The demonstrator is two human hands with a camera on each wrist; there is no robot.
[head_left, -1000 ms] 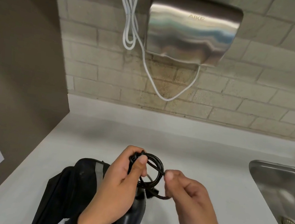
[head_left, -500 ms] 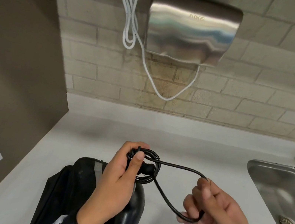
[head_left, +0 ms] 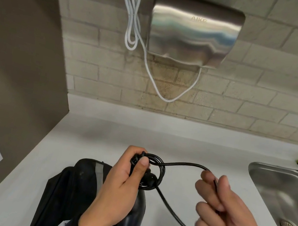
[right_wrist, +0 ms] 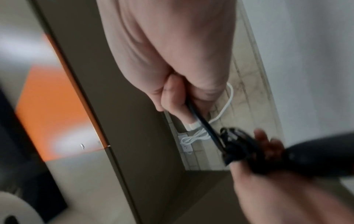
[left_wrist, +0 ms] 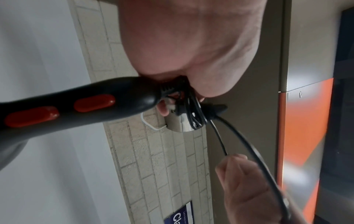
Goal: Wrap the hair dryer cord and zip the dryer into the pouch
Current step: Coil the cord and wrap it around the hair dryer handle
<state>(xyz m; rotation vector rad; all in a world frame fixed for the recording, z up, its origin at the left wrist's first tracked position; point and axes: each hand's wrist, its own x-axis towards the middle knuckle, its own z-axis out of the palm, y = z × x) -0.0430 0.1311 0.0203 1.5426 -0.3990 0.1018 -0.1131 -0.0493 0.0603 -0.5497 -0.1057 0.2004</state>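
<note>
Cord [head_left: 181, 164] coiled at dryer [left_wrist: 76, 104] handle end over pouch [head_left: 72, 188], left hand [head_left: 122, 183] pinching coil, right hand [head_left: 224, 220] closed on free loop: best laid snug on coil under even tension, thumb clamping each turn.

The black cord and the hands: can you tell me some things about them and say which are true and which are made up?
1. The left hand grips the coiled black cord. True.
2. The right hand is empty. False: it holds a loose loop of the cord.
3. The hair dryer has red buttons. True.
4. The hair dryer is zipped inside the pouch. False: it is still out.
5. The sink is on the left. False: the right.
</note>
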